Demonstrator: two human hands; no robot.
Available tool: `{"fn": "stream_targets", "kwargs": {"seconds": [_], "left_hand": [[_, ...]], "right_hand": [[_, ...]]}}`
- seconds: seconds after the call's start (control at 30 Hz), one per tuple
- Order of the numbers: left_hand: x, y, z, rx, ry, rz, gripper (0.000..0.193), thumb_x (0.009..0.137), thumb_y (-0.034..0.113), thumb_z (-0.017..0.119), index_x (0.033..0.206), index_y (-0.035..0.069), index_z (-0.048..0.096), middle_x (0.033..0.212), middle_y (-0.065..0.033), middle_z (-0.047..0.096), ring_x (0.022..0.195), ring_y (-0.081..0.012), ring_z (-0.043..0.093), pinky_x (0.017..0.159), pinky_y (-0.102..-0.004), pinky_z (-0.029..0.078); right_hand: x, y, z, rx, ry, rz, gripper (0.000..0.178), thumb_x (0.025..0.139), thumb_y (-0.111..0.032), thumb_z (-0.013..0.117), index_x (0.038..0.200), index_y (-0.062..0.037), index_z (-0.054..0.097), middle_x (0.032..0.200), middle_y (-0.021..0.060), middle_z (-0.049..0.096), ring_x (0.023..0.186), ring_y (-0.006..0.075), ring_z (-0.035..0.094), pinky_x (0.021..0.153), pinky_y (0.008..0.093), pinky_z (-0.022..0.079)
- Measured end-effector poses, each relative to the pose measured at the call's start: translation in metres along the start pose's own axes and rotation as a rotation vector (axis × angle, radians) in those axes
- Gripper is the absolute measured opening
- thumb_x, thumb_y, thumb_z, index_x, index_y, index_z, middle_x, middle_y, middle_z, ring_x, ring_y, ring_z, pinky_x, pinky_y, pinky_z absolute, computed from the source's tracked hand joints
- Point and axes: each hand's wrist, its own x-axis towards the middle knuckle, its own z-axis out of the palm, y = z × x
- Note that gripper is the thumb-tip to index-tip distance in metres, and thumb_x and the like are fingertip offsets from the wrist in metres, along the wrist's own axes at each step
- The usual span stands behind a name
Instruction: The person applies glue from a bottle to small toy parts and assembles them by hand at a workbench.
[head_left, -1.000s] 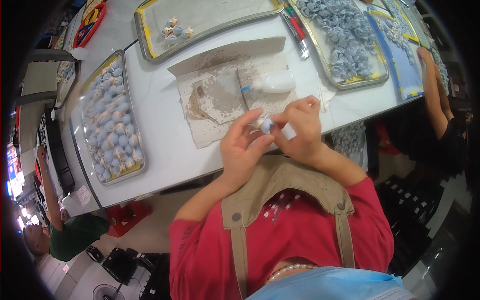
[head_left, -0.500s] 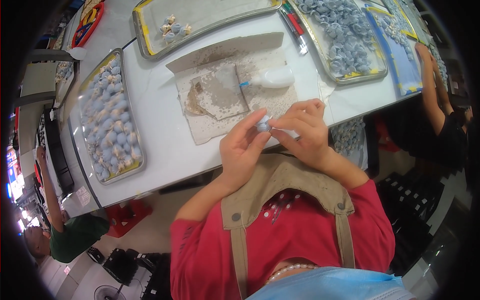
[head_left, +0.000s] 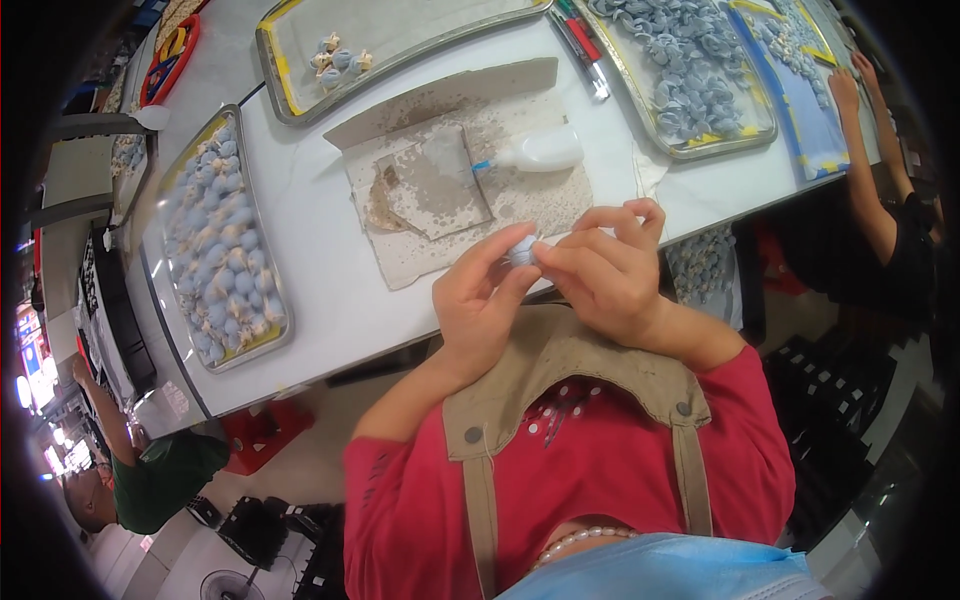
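Note:
Between both hands, over the table's front edge, is a small round blue-grey piece (head_left: 522,251), partly covered by fingers. My left hand (head_left: 478,300) pinches it between thumb and fingertips. My right hand (head_left: 612,275) has its thumb and index finger pressed to the piece's right side, with the other fingers curled above. Just beyond the hands lies a stained cardboard sheet (head_left: 405,268) with a raised back flap. A white squeeze bottle (head_left: 545,150) with a blue tip lies on its side on the cardboard.
On the left is a tray (head_left: 283,335) of blue-grey balls with cream tips. A back tray (head_left: 420,45) holds several similar pieces. Another tray (head_left: 700,152) at right is heaped with blue-grey cups, with pens (head_left: 582,45) beside it. Co-workers' arms show at both sides.
The right hand's fingers have closed in further over the piece, its back turning more into view. The left hand keeps its pinch. The whole view has shifted slightly.

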Motion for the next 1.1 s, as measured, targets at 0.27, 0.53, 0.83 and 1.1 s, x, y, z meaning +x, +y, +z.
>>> {"fn": "stream_targets", "kwargs": {"seconds": [0.27, 0.53, 0.83, 1.1], "left_hand": [[0.004, 0.001, -0.002, -0.012, -0.083, 0.091, 0.031, 0.082, -0.003, 0.059, 0.113, -0.002, 0.054, 0.113, -0.0125, 0.057, 0.099, -0.0142, 0.055, 0.084, -0.0260, 0.045], [-0.001, 0.008, -0.007, -0.064, -0.146, 0.001, 0.033, 0.081, 0.000, 0.060, 0.114, -0.001, 0.055, 0.111, -0.0128, 0.059, 0.099, -0.0171, 0.057, 0.084, -0.0253, 0.044], [0.003, 0.008, -0.009, 0.153, -0.205, 0.155, 0.026, 0.080, 0.002, 0.063, 0.105, -0.001, 0.061, 0.101, -0.0126, 0.064, 0.090, -0.0166, 0.061, 0.078, -0.0245, 0.047], [0.004, 0.014, -0.015, 0.231, -0.246, 0.028, 0.023, 0.081, 0.006, 0.063, 0.103, 0.002, 0.063, 0.097, -0.0081, 0.066, 0.081, -0.0105, 0.061, 0.073, -0.0216, 0.047]], "right_hand": [[0.005, 0.017, -0.001, 0.638, -0.076, 0.274, 0.031, 0.068, -0.009, 0.071, 0.097, -0.0094, 0.061, 0.088, 0.0033, 0.061, 0.086, 0.0191, 0.054, 0.083, 0.0343, 0.038], [0.002, 0.019, -0.001, 1.203, -0.482, 0.519, 0.043, 0.077, -0.011, 0.066, 0.117, -0.0028, 0.054, 0.105, 0.0064, 0.061, 0.094, 0.0139, 0.055, 0.084, 0.0271, 0.044], [0.001, 0.017, -0.005, 1.201, -0.459, 0.524, 0.035, 0.078, -0.009, 0.063, 0.111, -0.0010, 0.057, 0.103, 0.0089, 0.062, 0.095, 0.0152, 0.057, 0.085, 0.0269, 0.044], [0.003, 0.017, -0.005, 1.197, -0.486, 0.526, 0.034, 0.075, -0.004, 0.065, 0.108, 0.0001, 0.058, 0.102, 0.0094, 0.062, 0.096, 0.0145, 0.057, 0.085, 0.0271, 0.044]]}}
